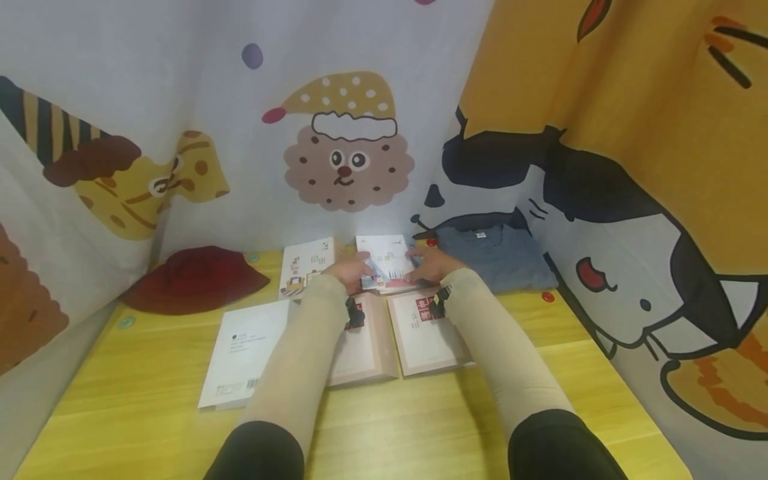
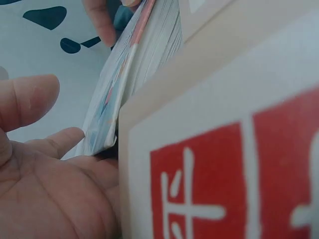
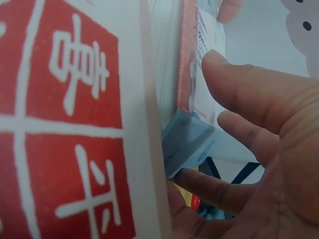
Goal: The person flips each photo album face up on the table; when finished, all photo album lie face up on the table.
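Observation:
Both hands flank a book with an illustrated cover (image 1: 384,248) at the back of the yellow table. My left hand (image 1: 350,272) is at its left edge; in the left wrist view, the fingers touch the book's (image 2: 105,107) corner and the thumb stands apart. On the opposite side is my right hand (image 1: 433,265), fingers spread. Its fingertips meet a pale blue lower corner (image 3: 187,142) in the right wrist view, while the thumb overlaps the cover. Below the wrists lie two cream books with red character squares, one left (image 1: 366,357) and one right (image 1: 429,350).
Another illustrated book (image 1: 306,259) lies left of the hands. Nearer the front left is a white book (image 1: 240,353) with small print and a barcode. A dark red hat (image 1: 195,280) sits back left, a folded blue-grey shirt (image 1: 498,260) back right. A patterned curtain (image 1: 228,107) hangs behind.

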Tool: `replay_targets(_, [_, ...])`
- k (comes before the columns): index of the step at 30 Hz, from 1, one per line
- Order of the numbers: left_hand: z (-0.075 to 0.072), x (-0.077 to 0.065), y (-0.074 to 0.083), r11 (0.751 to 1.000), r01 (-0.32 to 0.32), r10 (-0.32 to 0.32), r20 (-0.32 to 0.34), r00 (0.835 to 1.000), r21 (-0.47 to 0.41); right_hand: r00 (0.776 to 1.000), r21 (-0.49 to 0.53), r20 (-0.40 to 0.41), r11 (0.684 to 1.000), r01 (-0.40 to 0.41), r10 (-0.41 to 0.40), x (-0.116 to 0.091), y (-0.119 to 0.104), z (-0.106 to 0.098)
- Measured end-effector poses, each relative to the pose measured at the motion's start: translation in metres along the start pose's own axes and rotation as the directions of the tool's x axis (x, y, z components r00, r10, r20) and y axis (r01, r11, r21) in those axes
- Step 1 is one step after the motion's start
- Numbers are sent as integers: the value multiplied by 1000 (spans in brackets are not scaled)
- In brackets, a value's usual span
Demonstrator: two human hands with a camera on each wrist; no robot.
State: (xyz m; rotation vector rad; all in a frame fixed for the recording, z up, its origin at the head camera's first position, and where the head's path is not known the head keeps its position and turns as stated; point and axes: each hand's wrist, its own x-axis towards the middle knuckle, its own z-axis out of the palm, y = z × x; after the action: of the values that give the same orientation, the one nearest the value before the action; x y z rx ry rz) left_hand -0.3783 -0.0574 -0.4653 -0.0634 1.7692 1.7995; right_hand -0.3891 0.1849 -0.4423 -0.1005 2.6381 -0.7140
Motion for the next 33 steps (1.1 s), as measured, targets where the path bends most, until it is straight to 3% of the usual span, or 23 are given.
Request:
replay_targets(5, [4, -6, 2, 1000, -18, 18, -16, 1000, -6, 1000, 4, 9, 1000, 11, -11, -2, 0, -1])
replay_targets(14, [12, -31, 7, 993, -40, 48, -67, 997, 112, 1000, 39, -12, 999, 26, -26, 1, 3, 2])
replay_targets(16, [12, -31, 8, 995, -45, 50, -53, 997, 87, 1000, 40, -15, 999, 23, -23, 2, 3, 2])
replay_targets(22, [3, -7, 1, 997, -58, 60, 39, 997, -47, 999, 8, -22, 999, 34, -34, 3, 2, 4])
replay_targets(26, [5, -14, 3, 994, -91, 90, 21, 996, 58, 999, 34, -17, 998, 45, -45, 5, 1, 5])
replay_targets(30, [9, -28, 8, 972, -127, 134, -22, 991, 199, 999, 86, -10, 995, 50, -49, 7, 1, 6])
replay_targets(33, [8, -35, 10, 968, -146, 153, -23, 988, 203, 999, 102, -12, 994, 49, -48, 7, -2, 7])
